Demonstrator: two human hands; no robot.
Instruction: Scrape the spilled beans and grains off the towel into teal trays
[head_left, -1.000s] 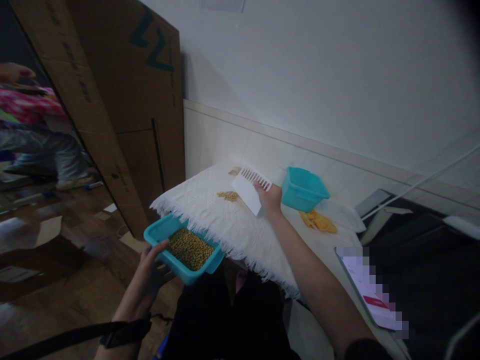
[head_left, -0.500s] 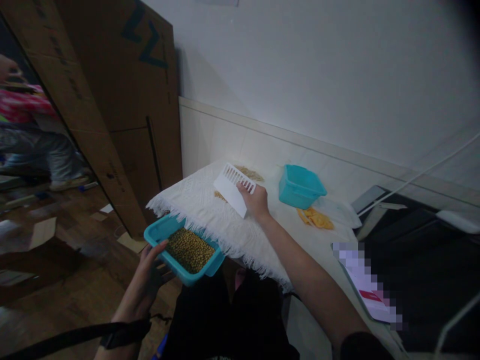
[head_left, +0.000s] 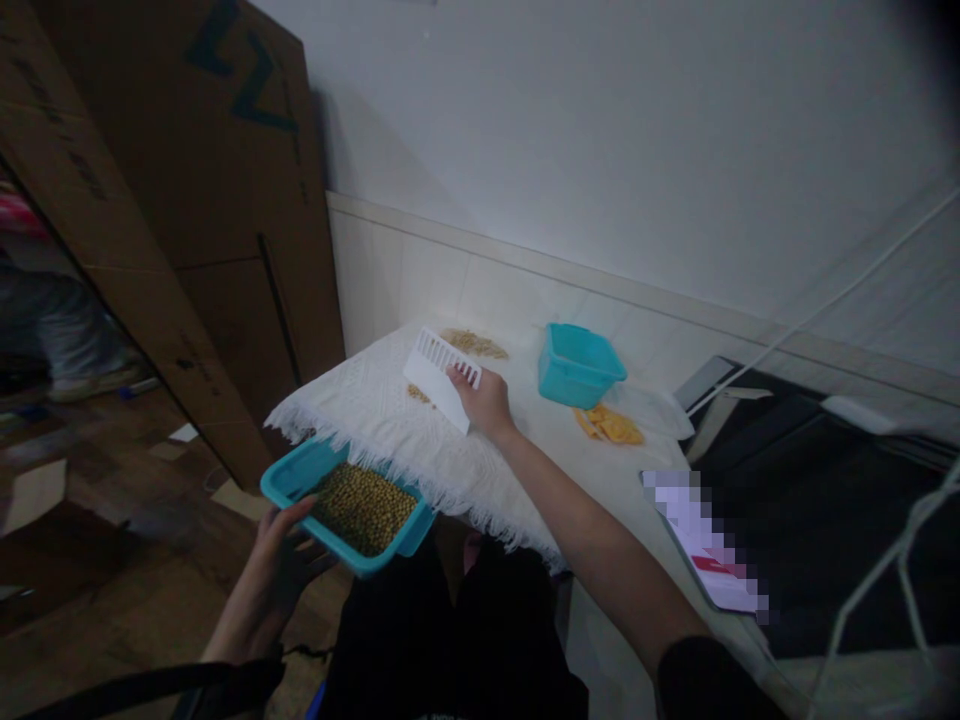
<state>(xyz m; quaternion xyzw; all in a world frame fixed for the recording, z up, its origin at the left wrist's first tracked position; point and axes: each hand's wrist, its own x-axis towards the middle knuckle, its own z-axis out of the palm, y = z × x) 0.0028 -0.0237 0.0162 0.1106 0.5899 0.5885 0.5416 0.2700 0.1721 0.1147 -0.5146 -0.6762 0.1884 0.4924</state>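
My left hand [head_left: 281,555] grips a turquoise plastic tub [head_left: 337,548] by its near left side, thumb over the rim. Soybeans or similar yellowish beans [head_left: 367,505] lie in it. The tub is held just under the fringed front edge of a white cloth [head_left: 360,390]. Over the cloth, my right hand [head_left: 484,400] is closed on a flat white slotted scraper [head_left: 437,385], its slots along the upper edge. A few loose beans [head_left: 418,394] lie at the scraper's near left side. Beyond it is a small pile of pale, thin pieces [head_left: 474,344], too small to name.
Another turquoise tub [head_left: 577,370] stands at the back right, with a crumpled yellow cloth-like item [head_left: 611,424] and a clear plastic bag [head_left: 664,412] beside it. A tablet-like device [head_left: 705,545] lies farther right. A tall cardboard box [head_left: 225,200] stands left; part of a person shows behind it.
The whole view has shifted, so things appear farther left. Both hands keep their holds on the tub and the scraper, with little movement relative to the cloth.
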